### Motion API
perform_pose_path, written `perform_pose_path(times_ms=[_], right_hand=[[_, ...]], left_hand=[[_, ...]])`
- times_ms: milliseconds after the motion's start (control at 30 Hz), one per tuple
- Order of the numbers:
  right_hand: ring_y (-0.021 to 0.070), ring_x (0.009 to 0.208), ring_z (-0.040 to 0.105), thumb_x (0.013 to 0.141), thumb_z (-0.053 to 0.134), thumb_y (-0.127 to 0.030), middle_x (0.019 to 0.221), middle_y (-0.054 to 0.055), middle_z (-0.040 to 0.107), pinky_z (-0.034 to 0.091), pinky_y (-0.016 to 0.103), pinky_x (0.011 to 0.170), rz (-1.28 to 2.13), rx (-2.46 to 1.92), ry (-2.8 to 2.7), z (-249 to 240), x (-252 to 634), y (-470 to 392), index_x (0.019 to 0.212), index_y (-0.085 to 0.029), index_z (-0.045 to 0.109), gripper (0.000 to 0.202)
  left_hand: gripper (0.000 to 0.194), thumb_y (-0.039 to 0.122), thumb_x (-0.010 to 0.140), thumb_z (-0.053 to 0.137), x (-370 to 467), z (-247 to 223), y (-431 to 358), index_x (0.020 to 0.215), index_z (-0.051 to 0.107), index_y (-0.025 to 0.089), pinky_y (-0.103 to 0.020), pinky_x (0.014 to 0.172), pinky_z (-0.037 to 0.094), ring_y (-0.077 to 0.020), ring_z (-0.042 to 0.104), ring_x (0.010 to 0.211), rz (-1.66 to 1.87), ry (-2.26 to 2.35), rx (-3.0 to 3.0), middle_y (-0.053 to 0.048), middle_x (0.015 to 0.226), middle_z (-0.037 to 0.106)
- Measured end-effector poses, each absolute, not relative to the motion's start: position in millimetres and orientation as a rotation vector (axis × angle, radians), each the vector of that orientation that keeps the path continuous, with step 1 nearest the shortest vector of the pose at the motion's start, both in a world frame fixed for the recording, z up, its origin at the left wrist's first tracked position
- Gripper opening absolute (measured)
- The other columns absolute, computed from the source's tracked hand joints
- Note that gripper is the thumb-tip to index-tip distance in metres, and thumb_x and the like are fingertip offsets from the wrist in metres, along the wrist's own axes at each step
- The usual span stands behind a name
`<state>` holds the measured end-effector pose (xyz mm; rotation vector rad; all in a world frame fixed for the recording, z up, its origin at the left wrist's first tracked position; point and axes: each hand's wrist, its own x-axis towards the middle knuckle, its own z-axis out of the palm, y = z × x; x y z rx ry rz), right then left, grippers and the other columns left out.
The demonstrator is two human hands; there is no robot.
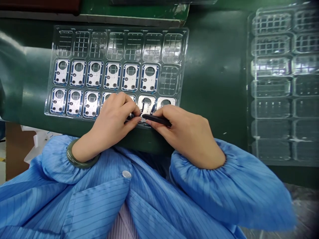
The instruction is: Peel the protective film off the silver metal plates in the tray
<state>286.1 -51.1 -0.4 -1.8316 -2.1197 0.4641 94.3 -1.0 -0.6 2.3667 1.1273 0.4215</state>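
My left hand (117,114) is closed, its thumb and forefinger pinching a small dark part (130,116) that is mostly hidden by the fingers. My right hand (185,132) grips a slim black tool (158,119), whose rounded tip points left and almost meets the left fingertips. Both hands are over the front row of a clear plastic tray (180,49). Under the fingertips lies a silver plate (147,101) with a large round hole and a dark strip across it. Similar blue-edged silver plates (113,76) fill much of the two nearer rows; my left hand covers some.
The back row of the tray has bare gridded pockets. Another clear tray (271,89), perhaps stacked, is on the right of the dark green table (216,66). A raised green ledge (149,15) runs behind the plates. White crumpled material (42,137) shows below left.
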Motion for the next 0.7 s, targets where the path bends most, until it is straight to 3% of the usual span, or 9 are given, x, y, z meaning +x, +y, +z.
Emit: perform_pose_path(times_ms=[300,500,700], right_hand=[[0.013,0.064,0.065,0.082,0.065,-0.023,0.075,-0.003,0.07,0.041,0.024,0.053,0.472,-1.632,-1.94,-7.7,287.7,-57.2,0.081,-0.022,0.062,0.003],[0.0117,0.06,0.065,0.085,0.064,-0.021,0.072,-0.003,0.069,0.048,0.023,0.055,0.515,-1.531,-1.758,-3.9,282.5,-63.9,0.084,-0.023,0.059,0.006],[0.011,0.059,0.062,0.084,0.068,-0.02,0.073,-0.003,0.067,0.048,0.023,0.054,0.391,-1.455,-1.57,-4.7,271.5,-63.7,0.084,-0.023,0.058,0.01]], left_hand=[[0.004,0.018,0.086,0.062,91.2,-8.6,-4.1,0.083,0.059,0.02,-0.035,0.075,0.042,-0.0183,0.054,0.084,0.634,1.082,2.388,-0.003,0.087,0.061],[0.004,0.019,0.086,0.062,87.1,-9.5,-6.4,0.088,0.059,0.021,-0.034,0.08,0.05,-0.0169,0.059,0.092,0.901,0.906,2.232,-0.004,0.094,0.063],[0.036,0.021,0.09,0.059,87.9,-13.5,-11.3,0.125,0.056,0.023,-0.032,0.082,0.058,-0.016,0.066,0.093,1.06,0.919,1.853,-0.009,0.112,0.064]])
